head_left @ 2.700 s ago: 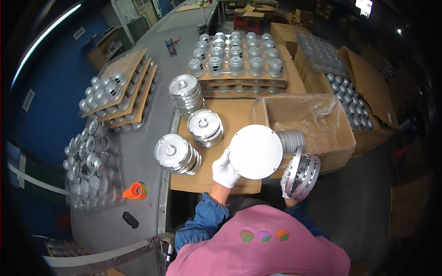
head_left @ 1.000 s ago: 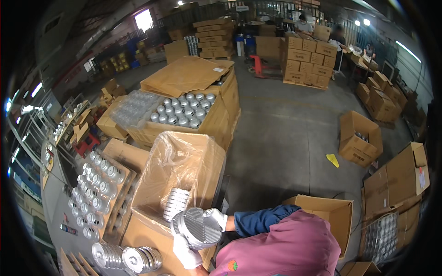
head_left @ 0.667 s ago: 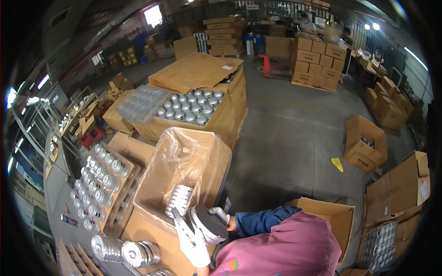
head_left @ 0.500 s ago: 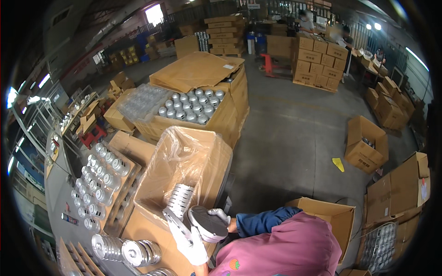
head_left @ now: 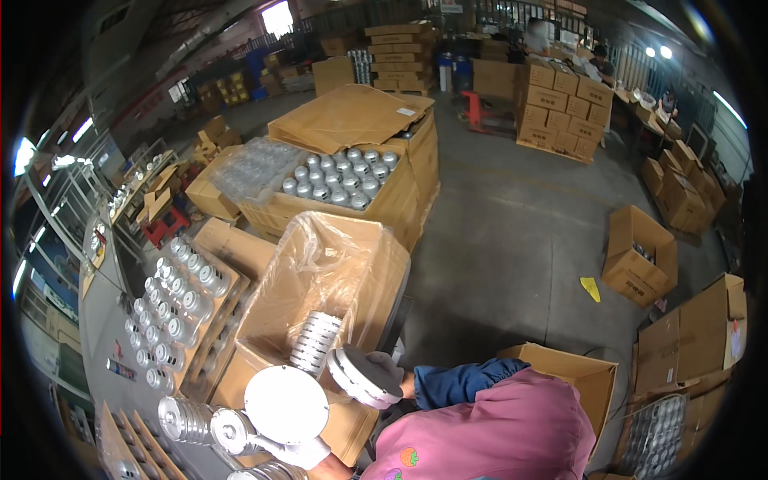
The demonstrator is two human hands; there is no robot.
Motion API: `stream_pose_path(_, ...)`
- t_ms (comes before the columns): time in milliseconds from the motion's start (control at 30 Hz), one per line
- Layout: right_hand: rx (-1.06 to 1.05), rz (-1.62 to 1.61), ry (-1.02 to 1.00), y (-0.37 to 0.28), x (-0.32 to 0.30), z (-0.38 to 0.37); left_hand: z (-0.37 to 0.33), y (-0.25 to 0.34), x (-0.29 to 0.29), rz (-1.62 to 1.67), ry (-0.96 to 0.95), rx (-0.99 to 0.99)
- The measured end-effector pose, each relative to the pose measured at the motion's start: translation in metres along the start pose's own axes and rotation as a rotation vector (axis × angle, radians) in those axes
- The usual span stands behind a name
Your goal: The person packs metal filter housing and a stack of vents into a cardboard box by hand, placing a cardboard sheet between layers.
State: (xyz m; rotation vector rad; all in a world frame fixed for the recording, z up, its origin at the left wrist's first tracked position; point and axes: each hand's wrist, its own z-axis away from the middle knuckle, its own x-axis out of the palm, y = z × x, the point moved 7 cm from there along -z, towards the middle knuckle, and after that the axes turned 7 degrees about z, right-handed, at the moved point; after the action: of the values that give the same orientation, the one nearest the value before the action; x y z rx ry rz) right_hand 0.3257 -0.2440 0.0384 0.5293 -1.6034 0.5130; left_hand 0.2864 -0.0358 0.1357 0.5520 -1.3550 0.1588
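My left hand [head_left: 302, 453], white-gloved, grips the lower edge of a round white disc [head_left: 286, 404] whose flat face is turned up. That disc hangs over silver ribbed round parts [head_left: 232, 432] stacked at the table's near side. In my right hand [head_left: 388, 366], also gloved, are thick round discs [head_left: 362, 382] with a grey top and white rims, tilted, apparently two together. They are beside the near edge of a large carton [head_left: 376, 280] lined with clear plastic. Inside it lies a row of white-rimmed discs [head_left: 315, 342].
Left of the carton, silver canister-like parts [head_left: 172, 308] stand in rows on cardboard. Behind it, a bigger carton [head_left: 400, 208] holds silver domed parts [head_left: 340, 178]. An open carton [head_left: 568, 368] is beyond my right arm; another [head_left: 638, 256] stands on the floor. Other people work far off.
My left hand has moved down and left with its disc, now turned flat-face up, away from the right hand. The discs in my right hand have tilted.
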Motion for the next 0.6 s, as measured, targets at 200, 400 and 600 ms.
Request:
stream_pose_path(200,-0.107,0.085,-0.014,-0.014,-0.006,0.001,-0.002,-0.028,0.015,0.008,0.000,0.034)
stream_pose_path(400,-0.245,0.176,-0.043,-0.030,-0.002,0.011,-0.003,-0.087,0.046,-0.159,-0.169,-0.047)
stream_pose_path(600,-0.317,0.243,-0.062,-0.031,-0.001,0.007,-0.005,-0.132,0.055,-0.340,-0.291,-0.074)
